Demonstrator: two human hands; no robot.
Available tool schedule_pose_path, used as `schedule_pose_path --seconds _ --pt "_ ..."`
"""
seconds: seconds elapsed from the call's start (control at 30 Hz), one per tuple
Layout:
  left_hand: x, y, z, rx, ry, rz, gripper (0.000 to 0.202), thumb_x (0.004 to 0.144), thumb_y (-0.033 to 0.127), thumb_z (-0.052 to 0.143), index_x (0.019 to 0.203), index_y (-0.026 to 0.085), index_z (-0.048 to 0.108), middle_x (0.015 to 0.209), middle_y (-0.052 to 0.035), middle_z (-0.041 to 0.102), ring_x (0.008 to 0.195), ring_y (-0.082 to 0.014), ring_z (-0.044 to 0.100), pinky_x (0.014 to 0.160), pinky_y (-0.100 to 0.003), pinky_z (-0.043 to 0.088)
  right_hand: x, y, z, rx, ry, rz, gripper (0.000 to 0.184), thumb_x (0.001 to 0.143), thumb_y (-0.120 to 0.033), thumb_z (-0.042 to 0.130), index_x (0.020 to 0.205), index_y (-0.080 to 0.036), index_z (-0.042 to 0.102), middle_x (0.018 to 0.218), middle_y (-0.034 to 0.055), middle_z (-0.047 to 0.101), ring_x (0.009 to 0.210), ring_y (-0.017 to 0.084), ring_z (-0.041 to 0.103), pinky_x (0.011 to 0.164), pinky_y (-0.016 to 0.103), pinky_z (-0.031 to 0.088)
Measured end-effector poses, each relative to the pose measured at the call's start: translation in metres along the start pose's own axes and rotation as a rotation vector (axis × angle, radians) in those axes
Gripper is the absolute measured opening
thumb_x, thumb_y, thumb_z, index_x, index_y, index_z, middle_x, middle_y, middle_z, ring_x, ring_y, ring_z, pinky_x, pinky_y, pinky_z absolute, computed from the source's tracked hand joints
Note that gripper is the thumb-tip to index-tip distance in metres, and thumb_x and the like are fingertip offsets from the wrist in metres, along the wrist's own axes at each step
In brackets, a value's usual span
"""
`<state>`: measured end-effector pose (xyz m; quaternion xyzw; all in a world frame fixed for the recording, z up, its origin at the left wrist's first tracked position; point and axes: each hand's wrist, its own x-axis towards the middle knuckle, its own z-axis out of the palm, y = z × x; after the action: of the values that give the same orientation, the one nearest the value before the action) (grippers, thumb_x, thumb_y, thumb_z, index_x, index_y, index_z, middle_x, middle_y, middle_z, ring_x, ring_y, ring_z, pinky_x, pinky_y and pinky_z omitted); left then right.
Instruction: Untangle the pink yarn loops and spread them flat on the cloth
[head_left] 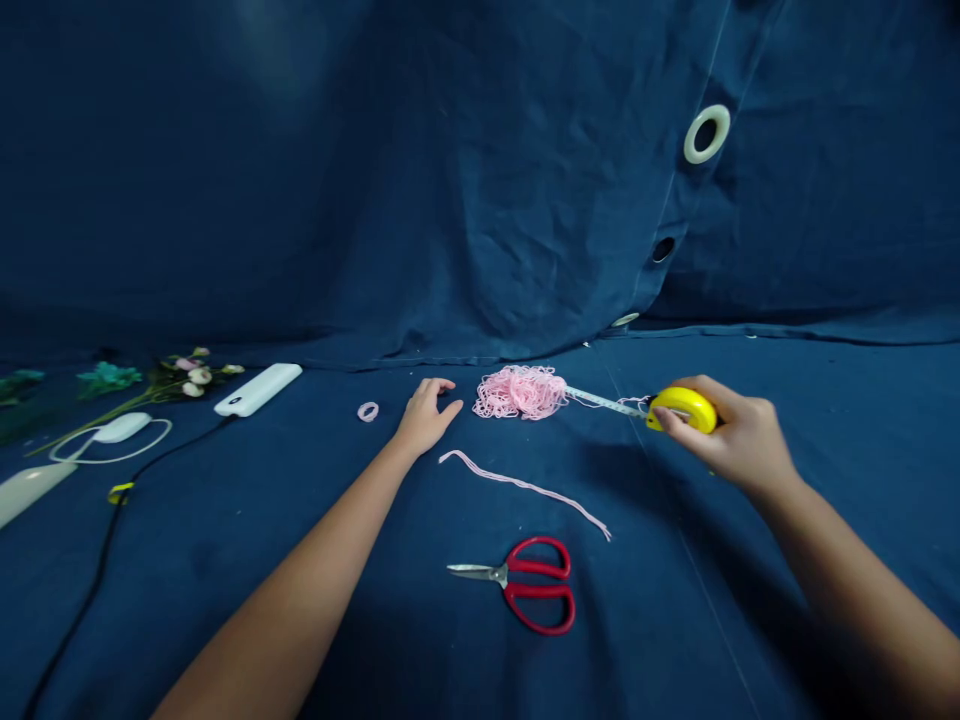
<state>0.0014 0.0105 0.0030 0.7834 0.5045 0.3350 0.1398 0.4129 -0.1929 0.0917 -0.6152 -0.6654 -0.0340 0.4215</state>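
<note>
My right hand point(739, 430) is closed around a yellow tape measure point(688, 408). Its white blade point(604, 400) runs out leftward to a tangled heap of pink yarn point(521, 391), where the far end is hidden. Just left of that heap, my left hand point(430, 415) rests on the blue cloth with fingers loosely bent and thumb apart, holding nothing. Several strands of pink yarn point(525, 485) lie together in front of the heap. Nearer to me are red-handled scissors point(517, 580), blades pointing left.
A small pale ring-shaped roll point(367, 411) lies left of my left hand. Further left are a white power strip point(259, 390) with a black cable point(105, 550), artificial flowers point(196, 376) and a white corded device point(122, 428). A blue curtain with eyelets point(706, 134) hangs behind.
</note>
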Motion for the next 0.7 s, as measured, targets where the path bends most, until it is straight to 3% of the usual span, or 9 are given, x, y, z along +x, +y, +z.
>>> schedule_pose_path --seconds 0.2,0.33,0.47,0.6,0.7 --pt "0.0 0.001 0.0 0.021 -0.006 -0.006 0.027 0.094 0.038 0.066 0.119 0.026 0.062 0.127 -0.0068 0.063 0.122 -0.0276 0.064 0.11 -0.048 0.05 0.009 0.007 -0.064 -0.024 -0.026 0.086 0.061 0.083 -0.083 0.066 0.095 -0.024 0.077 0.08 0.0074 0.073 0.064 0.022 0.061 0.055 0.034 0.047" --pt "-0.001 0.003 -0.001 0.025 -0.008 -0.014 0.028 0.094 0.037 0.066 0.119 0.026 0.062 0.128 -0.0074 0.062 0.122 -0.0277 0.064 0.11 -0.049 0.05 0.01 0.019 -0.078 -0.023 -0.129 0.062 0.057 0.08 -0.083 0.069 0.091 -0.027 0.076 0.074 0.0058 0.072 0.056 0.022 0.06 0.048 0.033 0.045" --pt "-0.001 0.003 0.0 0.022 -0.006 0.0 0.028 0.094 0.037 0.066 0.119 0.025 0.062 0.128 -0.0079 0.063 0.121 -0.0281 0.065 0.11 -0.049 0.05 0.011 0.017 -0.053 -0.004 -0.205 0.078 0.059 0.084 -0.08 0.066 0.099 -0.024 0.076 0.082 0.0057 0.075 0.062 0.021 0.065 0.054 0.032 0.051" --pt "0.0 0.002 0.0 0.02 0.012 0.015 0.028 0.093 0.037 0.067 0.118 0.026 0.063 0.127 -0.0071 0.064 0.121 -0.0287 0.066 0.108 -0.049 0.052 0.007 0.009 -0.008 -0.004 -0.257 0.065 0.054 0.09 -0.075 0.063 0.105 -0.025 0.074 0.084 0.0043 0.076 0.066 0.02 0.068 0.057 0.03 0.05" --pt "0.0 0.001 0.0 0.018 0.016 0.019 0.028 0.092 0.038 0.067 0.117 0.026 0.064 0.126 -0.0066 0.064 0.12 -0.0284 0.066 0.108 -0.048 0.052 -0.001 0.009 0.024 -0.014 -0.218 0.072 0.05 0.094 -0.071 0.06 0.113 -0.025 0.072 0.087 0.0039 0.077 0.069 0.021 0.07 0.061 0.03 0.051"
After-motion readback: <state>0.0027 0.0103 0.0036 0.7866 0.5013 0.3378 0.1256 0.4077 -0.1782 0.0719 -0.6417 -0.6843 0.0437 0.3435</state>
